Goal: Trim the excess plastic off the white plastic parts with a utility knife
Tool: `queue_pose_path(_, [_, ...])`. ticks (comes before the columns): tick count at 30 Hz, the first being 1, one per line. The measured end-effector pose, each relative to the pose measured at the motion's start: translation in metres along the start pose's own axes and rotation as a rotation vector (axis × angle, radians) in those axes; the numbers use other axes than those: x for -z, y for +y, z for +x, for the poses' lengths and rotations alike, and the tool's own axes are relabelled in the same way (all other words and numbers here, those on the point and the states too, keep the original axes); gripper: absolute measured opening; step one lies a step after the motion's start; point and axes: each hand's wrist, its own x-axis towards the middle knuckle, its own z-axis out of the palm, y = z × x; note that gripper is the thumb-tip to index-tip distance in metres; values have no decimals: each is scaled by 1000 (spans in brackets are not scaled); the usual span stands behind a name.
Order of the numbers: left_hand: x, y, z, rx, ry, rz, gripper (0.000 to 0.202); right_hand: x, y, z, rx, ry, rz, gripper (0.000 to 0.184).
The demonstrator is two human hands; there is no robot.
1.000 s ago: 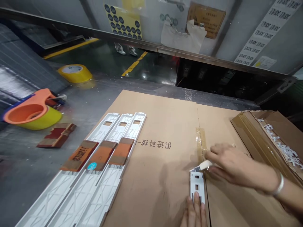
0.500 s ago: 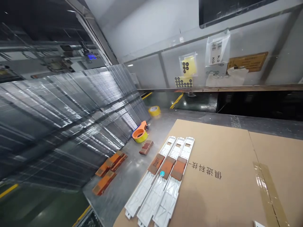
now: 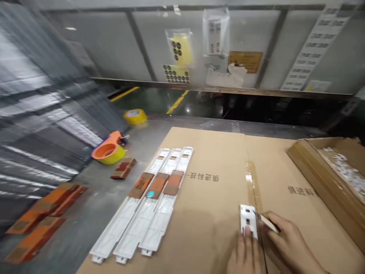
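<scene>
A small white plastic strip (image 3: 247, 220) lies on the cardboard sheet (image 3: 216, 160) near the bottom edge of the view. My left hand (image 3: 245, 255) presses its near end with fingers closed together. My right hand (image 3: 288, 245) sits just to the right, pinching a small cream-handled tool (image 3: 269, 223) whose tip meets the strip's right side. Three long white plastic rails (image 3: 148, 205) with orange and brown blocks (image 3: 156, 185) on them lie side by side further left.
An open cardboard box (image 3: 322, 179) with white parts stands at the right. An orange tape dispenser (image 3: 110, 152), a yellow tape roll (image 3: 135, 116), a brown block (image 3: 123, 168) and orange blocks (image 3: 37, 220) lie on the metal bench at the left. Labels hang on the back wall.
The view swung away to the left and has come back. Both hands are in view again at the white strip, closer to the bottom edge than one second ago.
</scene>
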Motion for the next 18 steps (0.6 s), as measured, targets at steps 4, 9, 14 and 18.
queue_pose_path(4, [24, 3, 12, -49, -232, 11, 44, 8, 10, -14, -107, 181, -123, 29])
queue_pose_path(9, [39, 4, 14, -31, -344, 57, 57, -4, 37, -34, -88, 413, -371, 39])
queue_pose_path(14, [46, 11, 17, -7, -325, -44, 71, -14, 48, -40, -41, 475, -433, 43])
queue_pose_path(18, [64, 13, 31, 129, -231, -363, 65, -16, 43, -50, -23, 556, -466, 41])
